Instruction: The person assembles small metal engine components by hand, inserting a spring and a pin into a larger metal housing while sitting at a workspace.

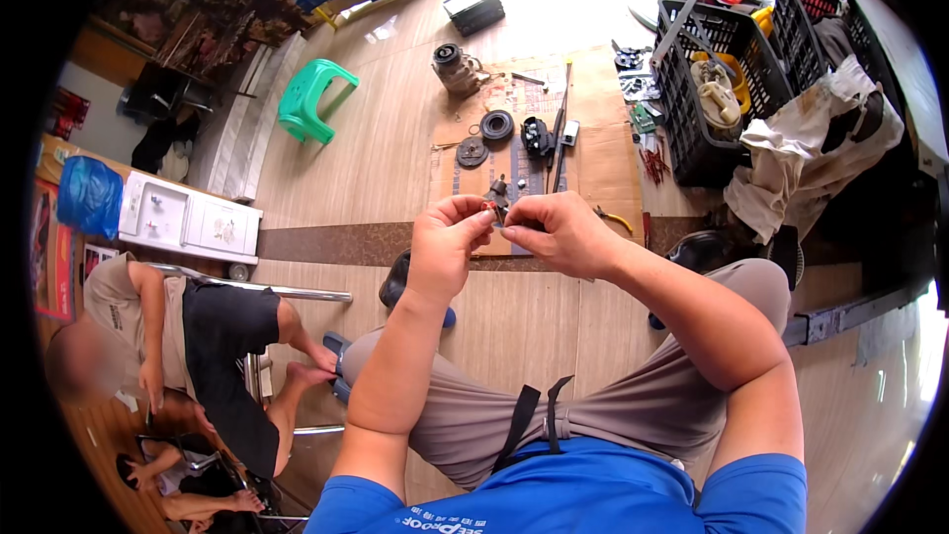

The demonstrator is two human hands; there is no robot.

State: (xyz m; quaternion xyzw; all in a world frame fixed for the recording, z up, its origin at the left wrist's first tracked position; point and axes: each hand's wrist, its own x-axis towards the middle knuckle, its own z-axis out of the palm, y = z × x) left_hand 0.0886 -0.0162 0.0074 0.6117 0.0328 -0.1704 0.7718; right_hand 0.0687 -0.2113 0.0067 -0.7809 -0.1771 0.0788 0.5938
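Observation:
My left hand [447, 237] is closed, thumb and fingertips pinching a small part with a red piece [488, 206]. My right hand [565, 233] is closed just beside it, fingertips pressed together; what they hold is too small to make out. Beyond the hands, a cardboard sheet [603, 163] lies on the floor. On it are a black ring [497, 125], a dark round disc [472, 151], a black housing-like part [537, 138] and a long dark rod [560, 124]. A cylindrical motor-like body [455, 71] stands at its far left. Yellow-handled pliers [615, 220] lie right of my right hand.
Black plastic crates [712, 89] with tools and a draped pale cloth [801, 143] stand at the right. A green stool [317, 99] is at the left, and a dark box [476, 12] at the back. A seated person [188, 356] and another person [188, 475] are at the lower left.

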